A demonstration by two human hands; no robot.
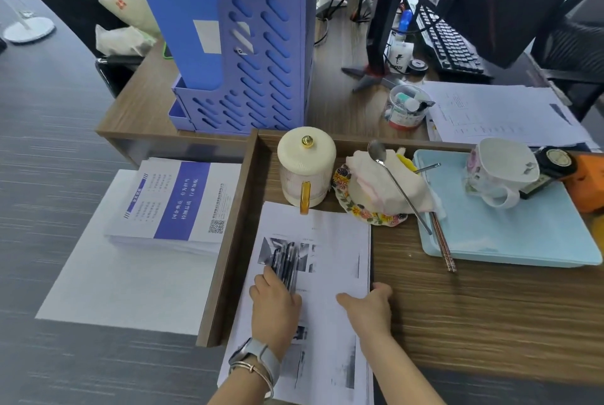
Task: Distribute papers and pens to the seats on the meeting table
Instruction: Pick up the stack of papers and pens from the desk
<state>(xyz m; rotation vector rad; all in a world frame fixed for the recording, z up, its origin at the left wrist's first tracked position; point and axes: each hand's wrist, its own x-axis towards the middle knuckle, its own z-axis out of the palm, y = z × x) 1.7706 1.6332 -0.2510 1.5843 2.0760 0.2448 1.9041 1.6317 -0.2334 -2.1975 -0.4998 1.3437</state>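
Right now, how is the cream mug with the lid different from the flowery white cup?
The cream ribbed mug stands upright on the wooden desk; the white flower-patterned cup is tipped over on the light blue tray. The mug wears a lid with a gold knob; the cup is open, its inside showing. The mug's handle is amber; the cup's is white. Both are pale and have one handle.

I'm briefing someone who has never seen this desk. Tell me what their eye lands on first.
The tall blue file rack at the back of the desk dominates the view. In front, both hands rest on a printed paper stack: the left hand covers a bundle of dark pens, and the right hand grips the stack's right edge. A cream lidded mug stands just beyond.
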